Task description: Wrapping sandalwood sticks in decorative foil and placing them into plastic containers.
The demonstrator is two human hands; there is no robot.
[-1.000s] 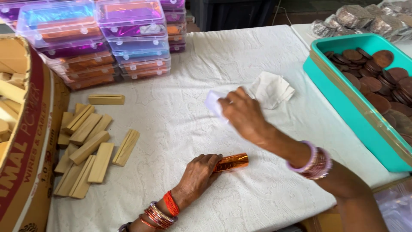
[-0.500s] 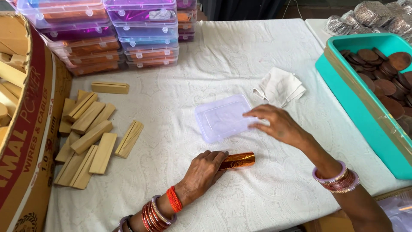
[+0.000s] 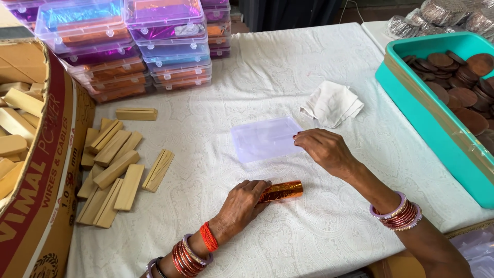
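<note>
- The left hand [image 3: 241, 205] lies on the white patterned cloth-covered surface [image 3: 288, 67] near its front edge, fingers curled over one end of a small block wrapped in shiny orange foil [image 3: 280, 190]; the other end sticks out to the right, bare of any grip.
- The right hand [image 3: 323, 149] rests with fingertips on the right edge of a clear, flat rectangular plastic box [image 3: 265, 139], which lies toward the middle of the surface; the fingers are loosely bent and press or touch it rather than close round it.
- The foil-wrapped block looks stiff and light, but its skin is likely slick and easy to crease, so a hold across the long sides should suit better than a pinch at the folded ends.
- The clear box looks thin, light and a little springy; taking it by 2 opposite edges should keep it from flexing or sliding on the cloth.
- Bare pale wooden blocks [image 3: 118, 167] lie in a loose heap near the left edge, beside a cardboard carton [image 3: 51, 170] holding more.
- Stacked clear boxes with coloured foil inside [image 3: 139, 44] stand at the far left corner, a crumpled white cloth [image 3: 332, 103] lies just beyond the right hand, and a teal plastic tray of brown discs [image 3: 411, 98] sits at the right edge.
</note>
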